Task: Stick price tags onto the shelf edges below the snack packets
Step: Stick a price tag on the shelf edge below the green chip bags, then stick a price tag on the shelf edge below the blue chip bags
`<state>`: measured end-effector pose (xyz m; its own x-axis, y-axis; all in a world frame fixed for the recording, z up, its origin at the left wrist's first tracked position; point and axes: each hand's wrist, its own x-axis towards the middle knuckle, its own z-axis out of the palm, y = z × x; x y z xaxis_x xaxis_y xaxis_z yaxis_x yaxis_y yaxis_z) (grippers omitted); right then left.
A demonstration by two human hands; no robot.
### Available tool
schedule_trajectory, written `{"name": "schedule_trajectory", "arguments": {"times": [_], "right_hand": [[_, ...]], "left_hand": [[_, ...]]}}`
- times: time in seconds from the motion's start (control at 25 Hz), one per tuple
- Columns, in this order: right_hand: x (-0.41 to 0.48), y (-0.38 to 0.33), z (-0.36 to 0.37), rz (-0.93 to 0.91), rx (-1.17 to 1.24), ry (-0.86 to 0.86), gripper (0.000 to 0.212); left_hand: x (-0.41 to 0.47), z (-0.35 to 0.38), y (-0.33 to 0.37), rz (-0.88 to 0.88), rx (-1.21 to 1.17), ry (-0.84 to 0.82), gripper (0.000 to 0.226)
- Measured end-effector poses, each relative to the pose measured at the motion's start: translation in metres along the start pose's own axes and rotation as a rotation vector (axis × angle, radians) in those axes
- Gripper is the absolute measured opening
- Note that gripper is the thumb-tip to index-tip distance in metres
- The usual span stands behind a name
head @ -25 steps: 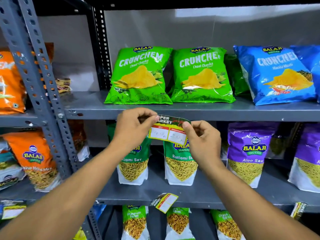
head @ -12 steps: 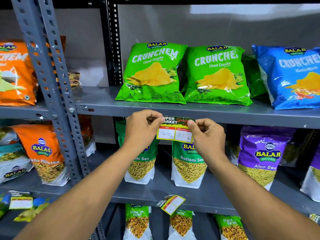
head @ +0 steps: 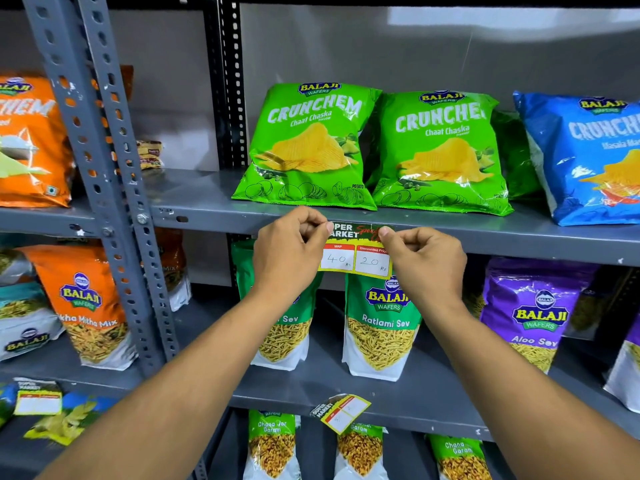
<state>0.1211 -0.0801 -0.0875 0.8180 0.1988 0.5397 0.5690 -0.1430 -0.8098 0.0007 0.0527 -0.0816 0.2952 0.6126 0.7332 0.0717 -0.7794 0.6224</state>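
Note:
A price tag (head: 355, 251) with a dark "Super Market" header and two white boxes reading 40 and 20 lies against the grey shelf edge (head: 519, 245). My left hand (head: 289, 249) pinches its top left corner, and my right hand (head: 424, 259) pinches its top right corner. Directly above stand two green Crunchem packets (head: 308, 147) on the upper shelf. The tag's lower half hangs over the green Ratlami Sev packets (head: 382, 327) on the shelf below.
Another tag (head: 341, 412) hangs tilted on the lower shelf edge. A blue Crunchem packet (head: 585, 157) and purple Aloo Sev packet (head: 531, 313) are at the right. A perforated grey upright (head: 104, 168) divides off orange packets (head: 86, 303) at the left, with a third tag (head: 38, 398) there.
Both hands have carried the tag upward from in front of the Ratlami Sev packets to the upper shelf edge, and it now sits level.

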Motion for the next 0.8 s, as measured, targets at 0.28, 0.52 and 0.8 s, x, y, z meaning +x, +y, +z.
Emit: {"name": "schedule_trajectory", "arguments": {"times": [0.28, 0.52, 0.8], "right_hand": [[0.012, 0.0, -0.017, -0.009, -0.168, -0.188, 0.057], [0.002, 0.08, -0.11, -0.019, -0.087, -0.16, 0.049], [0.035, 0.207, -0.302, 0.295, 0.036, 0.239, 0.02]], "left_hand": [[0.014, -0.012, 0.007, -0.121, 0.086, -0.01, 0.06], [-0.033, 0.021, 0.068, 0.329, -0.01, -0.117, 0.026], [-0.092, 0.161, 0.218, 0.553, 0.001, -0.591, 0.037]]}}
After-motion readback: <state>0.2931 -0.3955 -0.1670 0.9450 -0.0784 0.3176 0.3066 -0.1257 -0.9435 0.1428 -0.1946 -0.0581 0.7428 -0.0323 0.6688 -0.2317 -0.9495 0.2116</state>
